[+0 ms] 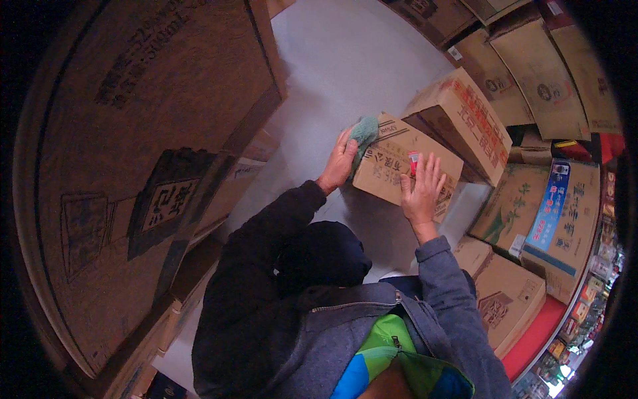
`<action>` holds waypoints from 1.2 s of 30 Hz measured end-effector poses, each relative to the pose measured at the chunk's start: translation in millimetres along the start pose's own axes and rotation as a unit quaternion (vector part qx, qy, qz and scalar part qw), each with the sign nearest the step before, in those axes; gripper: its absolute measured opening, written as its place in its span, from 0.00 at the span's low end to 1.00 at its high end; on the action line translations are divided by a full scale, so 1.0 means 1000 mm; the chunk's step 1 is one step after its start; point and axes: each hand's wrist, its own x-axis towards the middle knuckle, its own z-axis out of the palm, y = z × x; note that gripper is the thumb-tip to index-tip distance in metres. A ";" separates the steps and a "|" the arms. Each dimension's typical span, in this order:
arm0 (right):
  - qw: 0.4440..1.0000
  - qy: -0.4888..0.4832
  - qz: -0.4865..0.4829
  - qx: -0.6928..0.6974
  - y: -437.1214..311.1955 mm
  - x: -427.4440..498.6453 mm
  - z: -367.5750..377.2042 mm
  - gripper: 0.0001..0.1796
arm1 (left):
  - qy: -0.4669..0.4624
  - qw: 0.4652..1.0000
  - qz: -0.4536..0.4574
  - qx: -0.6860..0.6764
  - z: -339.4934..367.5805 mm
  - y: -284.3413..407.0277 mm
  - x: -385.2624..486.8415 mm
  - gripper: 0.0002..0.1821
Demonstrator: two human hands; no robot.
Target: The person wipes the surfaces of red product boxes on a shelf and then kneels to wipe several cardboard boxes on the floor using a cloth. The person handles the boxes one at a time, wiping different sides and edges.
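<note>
A tan cardboard carton [384, 172] with dark printing sits in front of me. My left hand [340, 160] holds a green cloth [366, 130] against the carton's left edge. My right hand [423, 192] lies on the carton's face with its fingers extended. Beside those fingertips is a small red and white item [413, 162], perhaps a label or packet; whether the hand touches it I cannot tell. Another carton [463, 117] with red printing stands tilted just beyond, touching or close to the first one.
A big cardboard box [164, 99] rises on the left. Several cartons [541, 80] are stacked at the far right. Closer in stand a carton with a blue strip [563, 219] and a lower carton [511, 299]. Pale floor [349, 50] shows between them. Shelved goods [580, 311] line the right rim.
</note>
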 end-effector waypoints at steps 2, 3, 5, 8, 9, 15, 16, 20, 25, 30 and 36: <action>1.000 0.004 -0.005 0.001 0.001 0.000 0.000 0.37 | -0.010 0.999 -0.012 -0.049 -0.004 -0.002 -0.006 0.24; 1.000 -0.002 -0.002 -0.001 0.002 0.000 0.001 0.37 | -0.018 0.996 -0.024 -0.079 -0.008 -0.001 -0.010 0.24; 1.000 0.003 -0.006 -0.010 0.002 0.001 0.001 0.37 | -0.033 0.994 -0.050 -0.097 -0.016 0.003 -0.016 0.24; 1.000 0.005 -0.006 -0.011 0.003 0.001 0.002 0.37 | -0.025 0.998 -0.051 -0.034 -0.023 0.009 -0.026 0.27; 1.000 -0.003 -0.003 -0.009 0.003 0.001 0.002 0.37 | -0.003 1.000 -0.026 0.007 -0.023 0.010 -0.030 0.28; 1.000 0.000 -0.006 -0.008 0.002 0.000 0.001 0.37 | 0.037 0.992 0.029 0.120 -0.018 0.003 -0.038 0.29; 1.000 0.000 -0.006 -0.008 0.002 -0.001 0.001 0.37 | 0.044 0.989 -0.006 0.139 -0.014 0.003 -0.038 0.29; 1.000 0.001 -0.005 -0.012 0.003 -0.001 0.001 0.36 | 0.087 0.979 0.113 0.145 -0.001 0.015 -0.034 0.25; 1.000 0.002 -0.004 -0.008 0.004 -0.003 0.002 0.36 | 0.037 0.991 0.084 0.102 0.003 0.032 -0.021 0.22; 1.000 0.008 -0.008 -0.003 0.004 -0.004 0.002 0.36 | 0.080 0.993 0.029 0.086 0.007 0.019 0.013 0.21; 1.000 0.011 -0.012 -0.005 0.005 -0.004 0.001 0.36 | 0.084 0.996 -0.001 0.036 0.010 -0.003 0.053 0.20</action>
